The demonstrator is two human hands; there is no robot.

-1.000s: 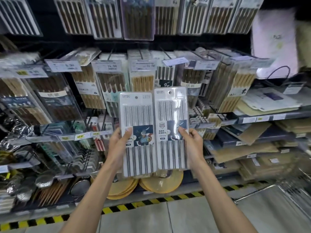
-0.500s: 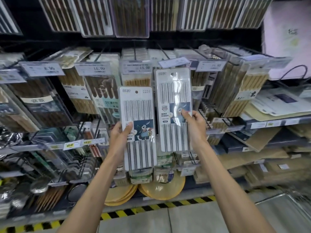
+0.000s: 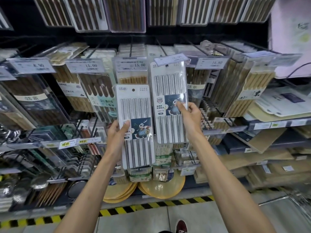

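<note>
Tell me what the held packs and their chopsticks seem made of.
The chopsticks: likely stainless steel, by their grey, streaky shine. Packs: white printed card backing under clear glossy plastic, which shows glare on the right-hand pack; the left-hand pack looks the same.

One wide-angle view is taken from the head, faced forward and tipped down. The dark peg rack (image 3: 20,39) of packaged wooden chopsticks is met close, spread from nine to three o'clock. At centre, on outstretched arms, the lower white blister pack of steel chopsticks (image 3: 134,105) in the left hand (image 3: 116,133) and the higher white blister pack of steel chopsticks (image 3: 168,81) in the right hand (image 3: 191,116) are framed.
</note>
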